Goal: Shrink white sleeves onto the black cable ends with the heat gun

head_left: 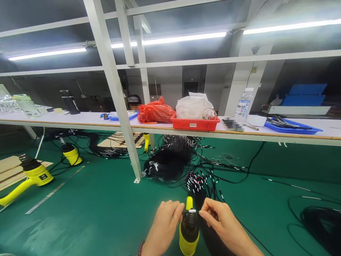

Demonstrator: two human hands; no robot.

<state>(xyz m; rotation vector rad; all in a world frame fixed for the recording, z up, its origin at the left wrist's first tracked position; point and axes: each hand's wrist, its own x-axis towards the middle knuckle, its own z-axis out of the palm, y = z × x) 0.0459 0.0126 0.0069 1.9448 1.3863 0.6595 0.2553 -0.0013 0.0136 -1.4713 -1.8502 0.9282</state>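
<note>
A thin black cable with a white sleeve [192, 211] is stretched level between my two hands. My left hand [166, 222] pinches it on the left of the sleeve. On the right side my right hand [222, 222] pinches it between thumb and fingers. Right behind and below the sleeve stands a yellow and black heat gun [189, 236], its nozzle pointing up. Beside it, a bundle of black cables [198, 183] with white and red marked ends runs back past my right hand.
A white shelf post [117, 89] rises from the green bench mat [101, 209]. More yellow heat guns [39, 176] lie at left. A large coil of black cable [167, 161] sits behind, another coil [319, 224] at right. The shelf above carries a red tray [195, 123] and a blue tray [293, 126].
</note>
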